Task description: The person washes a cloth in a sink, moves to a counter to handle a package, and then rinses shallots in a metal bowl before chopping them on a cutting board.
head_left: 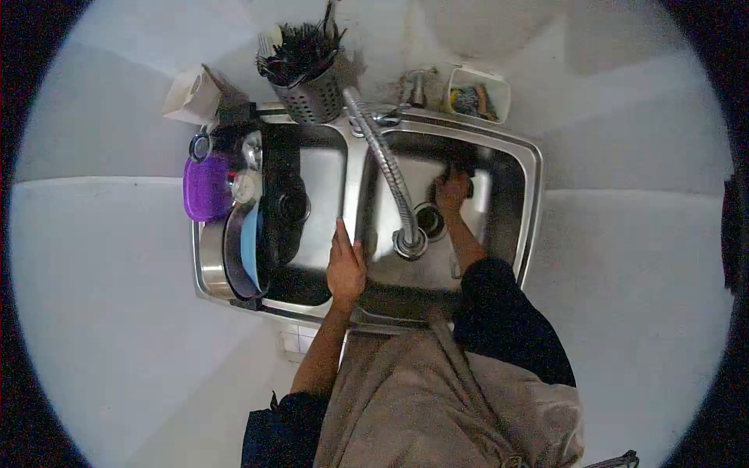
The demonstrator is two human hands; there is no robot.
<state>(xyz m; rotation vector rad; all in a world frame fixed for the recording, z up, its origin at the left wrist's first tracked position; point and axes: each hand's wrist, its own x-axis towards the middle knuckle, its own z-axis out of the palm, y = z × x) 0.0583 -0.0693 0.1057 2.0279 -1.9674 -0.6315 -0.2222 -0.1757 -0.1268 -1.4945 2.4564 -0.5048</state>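
Note:
My left hand (346,269) lies with its fingers stretched out along the divider between the two basins of the steel double sink (534,183). Nothing is in it. Down in the right basin, my right hand (452,193) presses near the back with its fingers bent. Something dark shows around its fingertips, but blur and shadow hide what it is. Just left of that hand is the round drain (429,221). The flexible metal faucet (384,156) arches over the basin, its spout head ending between my two hands.
A dish rack (269,156) over the left basin holds a purple container (207,187), a steel pot (212,261) and a blue bowl (250,248). Behind the sink stand a perforated cutlery holder (310,100) full of utensils and a white tub (499,92) with sponges.

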